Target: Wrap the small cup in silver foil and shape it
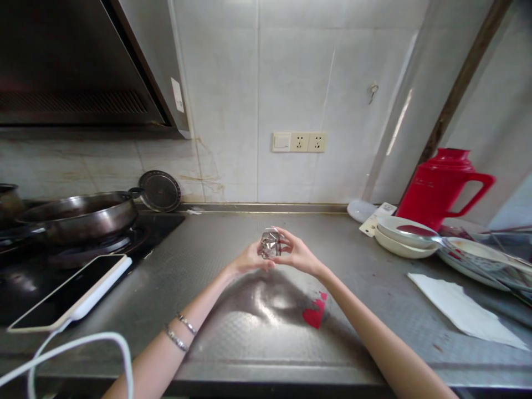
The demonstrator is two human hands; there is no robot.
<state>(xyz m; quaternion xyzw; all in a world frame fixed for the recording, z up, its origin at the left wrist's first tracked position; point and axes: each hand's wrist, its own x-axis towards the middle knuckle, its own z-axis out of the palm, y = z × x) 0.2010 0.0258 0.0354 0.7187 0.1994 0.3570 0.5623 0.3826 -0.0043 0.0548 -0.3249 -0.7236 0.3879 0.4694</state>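
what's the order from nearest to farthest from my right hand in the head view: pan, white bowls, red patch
1. Red patch, on the counter below the right hand
2. White bowls, to the right
3. Pan, left, on the stove

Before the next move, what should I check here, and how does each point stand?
1. Clear object held by both the left hand and right hand: ok.
2. Object's base fully visible: not ok, fingers cover part.
3. Cable off the left forearm: cannot tell, they overlap in view.
4. Phone away from the cooktop: not ok.
5. Thermos upright: ok.
6. Paper apart from both hands: ok.
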